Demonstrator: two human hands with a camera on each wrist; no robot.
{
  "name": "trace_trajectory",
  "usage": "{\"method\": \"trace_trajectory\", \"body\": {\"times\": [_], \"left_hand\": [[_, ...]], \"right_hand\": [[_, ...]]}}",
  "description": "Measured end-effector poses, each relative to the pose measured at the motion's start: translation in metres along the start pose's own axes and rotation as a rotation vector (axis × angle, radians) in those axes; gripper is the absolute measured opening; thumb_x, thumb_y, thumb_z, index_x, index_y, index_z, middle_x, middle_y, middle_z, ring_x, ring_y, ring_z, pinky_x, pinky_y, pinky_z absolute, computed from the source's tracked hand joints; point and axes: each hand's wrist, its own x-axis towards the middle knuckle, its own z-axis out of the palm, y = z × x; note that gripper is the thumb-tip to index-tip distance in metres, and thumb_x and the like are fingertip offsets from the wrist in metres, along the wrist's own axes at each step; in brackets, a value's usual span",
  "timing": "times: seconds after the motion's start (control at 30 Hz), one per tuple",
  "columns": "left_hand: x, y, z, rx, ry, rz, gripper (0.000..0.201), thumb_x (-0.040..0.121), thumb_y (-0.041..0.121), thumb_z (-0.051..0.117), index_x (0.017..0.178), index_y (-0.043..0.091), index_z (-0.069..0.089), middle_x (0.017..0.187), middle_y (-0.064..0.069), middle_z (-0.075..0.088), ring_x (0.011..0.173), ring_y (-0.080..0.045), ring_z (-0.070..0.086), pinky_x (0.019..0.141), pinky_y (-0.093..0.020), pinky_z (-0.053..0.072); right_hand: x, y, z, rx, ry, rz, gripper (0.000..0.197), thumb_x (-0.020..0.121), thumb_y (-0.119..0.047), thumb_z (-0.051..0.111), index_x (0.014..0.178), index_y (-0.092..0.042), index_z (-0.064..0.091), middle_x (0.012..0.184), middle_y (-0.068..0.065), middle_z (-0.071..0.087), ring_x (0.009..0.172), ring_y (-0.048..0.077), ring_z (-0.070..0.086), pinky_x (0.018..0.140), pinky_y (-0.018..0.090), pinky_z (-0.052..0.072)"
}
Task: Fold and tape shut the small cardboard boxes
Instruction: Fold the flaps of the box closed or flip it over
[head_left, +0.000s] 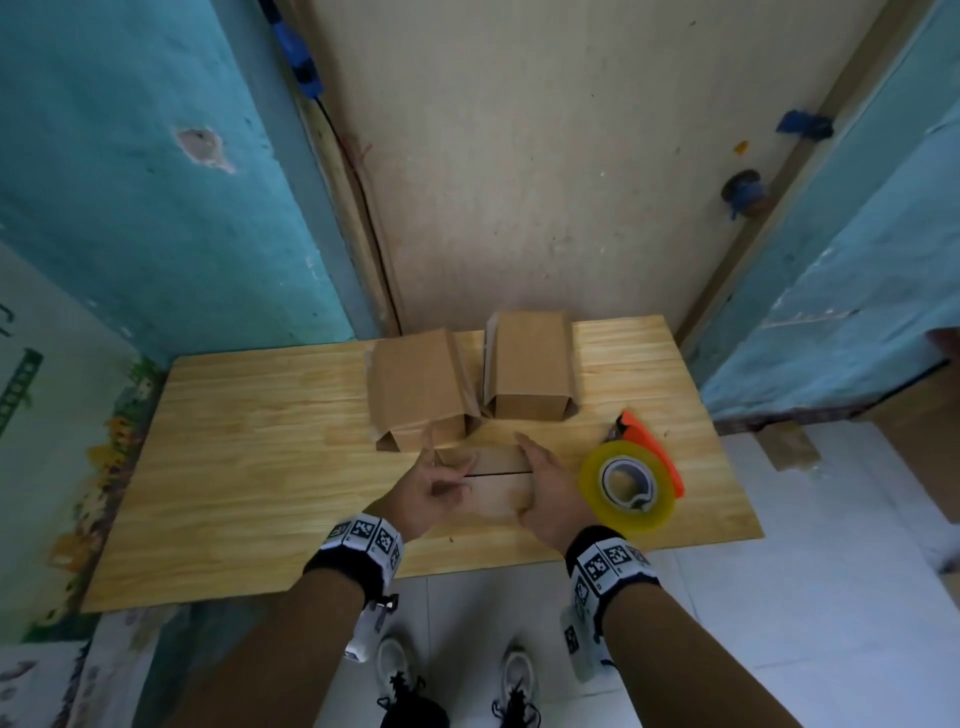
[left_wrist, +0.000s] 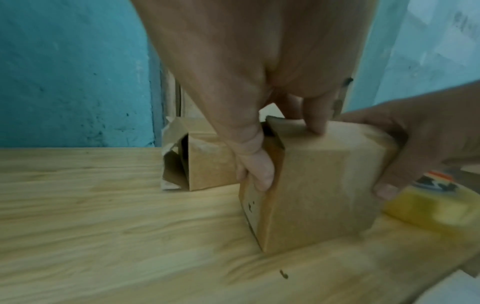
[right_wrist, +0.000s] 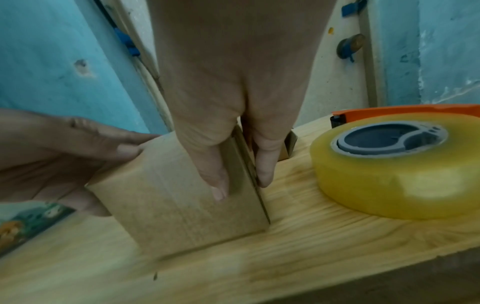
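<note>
A small cardboard box (head_left: 493, 480) stands on the wooden surface (head_left: 249, 467), clasped between both hands. The left hand (head_left: 434, 488) grips its left side, thumb against the side wall and fingers pressing on top; the right hand (head_left: 550, 493) clamps the right edge, thumb on the top panel and fingers down the outer side. The head view shows a dark slit across the top where two flaps meet, so they appear folded but not yet taped. The risk is that letting go with either hand to fetch tape allows the flaps to spring apart. The tape roll (head_left: 628, 486), on an orange dispenser (head_left: 652, 447), lies just right of the right hand, close enough to be knocked. Two more boxes (head_left: 421, 389) with loose flaps (head_left: 527, 366) sit just beyond the fingertips and could be nudged.
</note>
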Motion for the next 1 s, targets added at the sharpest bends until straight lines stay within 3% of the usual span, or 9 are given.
{"method": "trace_trajectory", "body": {"times": [0.1, 0.17, 0.3, 0.37, 0.53, 0.63, 0.73, 0.9, 1.0], "left_hand": [[0.000, 0.001, 0.008, 0.043, 0.049, -0.009, 0.036, 0.100, 0.016, 0.063, 0.136, 0.020, 0.063, 0.165, -0.011, -0.023, 0.149, -0.009, -0.021, 0.091, 0.010, 0.020], [0.001, 0.001, 0.010, 0.095, 0.065, -0.005, 0.034, 0.101, 0.021, 0.062, 0.135, 0.021, 0.065, 0.165, -0.011, -0.025, 0.150, -0.009, -0.019, 0.102, 0.005, 0.017], [0.008, -0.002, 0.018, 0.361, 0.088, 0.054, 0.037, 0.104, 0.034, 0.054, 0.136, 0.018, 0.065, 0.169, -0.005, -0.017, 0.155, -0.017, -0.011, 0.128, -0.033, 0.011], [0.008, 0.000, 0.022, 0.551, 0.052, 0.041, 0.048, 0.107, 0.041, 0.042, 0.148, 0.017, 0.052, 0.171, -0.005, -0.003, 0.156, -0.028, -0.013, 0.128, -0.048, 0.013], [0.006, -0.003, 0.020, 0.899, 0.009, 0.116, 0.089, 0.094, 0.073, 0.013, 0.157, 0.014, 0.035, 0.171, -0.010, 0.009, 0.157, -0.034, -0.009, 0.126, -0.048, 0.014], [0.008, 0.000, 0.018, 0.931, -0.036, 0.099, 0.108, 0.084, 0.085, -0.002, 0.159, 0.013, 0.030, 0.171, -0.009, 0.002, 0.156, -0.031, -0.015, 0.127, -0.048, 0.009], [0.011, 0.008, 0.020, 1.057, -0.043, 0.151, 0.115, 0.083, 0.081, -0.015, 0.157, 0.007, 0.033, 0.171, -0.006, 0.006, 0.158, -0.023, -0.009, 0.126, -0.055, 0.005], [0.023, 0.006, 0.019, 1.014, -0.107, 0.191, 0.125, 0.079, 0.087, -0.014, 0.157, -0.002, 0.026, 0.170, -0.010, 0.006, 0.158, -0.022, 0.000, 0.129, -0.043, 0.005], [0.023, 0.003, 0.018, 0.919, -0.093, 0.233, 0.121, 0.082, 0.088, -0.006, 0.157, -0.001, 0.026, 0.170, -0.009, 0.006, 0.158, -0.021, 0.002, 0.127, -0.035, -0.002]], "right_hand": [[0.002, 0.007, 0.005, -0.063, -0.071, -0.031, 0.113, 0.088, 0.002, 0.057, 0.161, -0.042, -0.016, 0.172, 0.016, 0.008, 0.138, 0.030, 0.052, 0.103, 0.030, 0.046], [0.001, 0.009, 0.007, -0.126, -0.128, -0.016, 0.118, 0.091, 0.000, 0.059, 0.155, -0.044, -0.030, 0.170, 0.024, -0.008, 0.125, 0.033, 0.063, 0.093, 0.032, 0.051], [0.003, 0.007, 0.011, -0.364, -0.102, 0.001, 0.126, 0.092, -0.022, 0.068, 0.142, -0.040, -0.046, 0.166, 0.036, -0.006, 0.139, 0.045, 0.049, 0.104, 0.047, 0.051], [0.007, 0.008, 0.009, -0.354, -0.133, 0.006, 0.129, 0.087, -0.036, 0.074, 0.152, -0.037, -0.038, 0.167, 0.034, 0.002, 0.145, 0.046, 0.039, 0.112, 0.051, 0.044], [0.010, 0.024, -0.014, 0.189, -0.184, 0.000, 0.111, 0.080, -0.066, 0.072, 0.162, -0.047, 0.001, 0.157, 0.002, 0.030, 0.144, 0.025, 0.034, 0.118, 0.044, 0.034], [0.007, 0.037, -0.023, 0.274, -0.033, -0.003, 0.077, 0.096, -0.058, 0.062, 0.161, -0.030, 0.030, 0.154, 0.002, 0.040, 0.142, 0.021, 0.040, 0.119, 0.044, 0.035], [0.008, 0.051, -0.033, 0.160, 0.218, 0.055, 0.051, 0.102, -0.040, 0.058, 0.147, -0.017, 0.052, 0.145, 0.008, 0.053, 0.133, 0.026, 0.053, 0.111, 0.045, 0.046], [0.010, 0.071, -0.048, -0.182, 0.400, 0.253, 0.049, 0.090, -0.015, 0.060, 0.139, -0.010, 0.057, 0.138, 0.019, 0.049, 0.131, 0.039, 0.045, 0.108, 0.047, 0.044], [0.009, 0.087, -0.056, -0.286, 0.424, 0.444, 0.075, 0.086, -0.021, 0.066, 0.152, -0.004, 0.035, 0.144, 0.022, 0.043, 0.133, 0.042, 0.042, 0.110, 0.050, 0.040]]}}
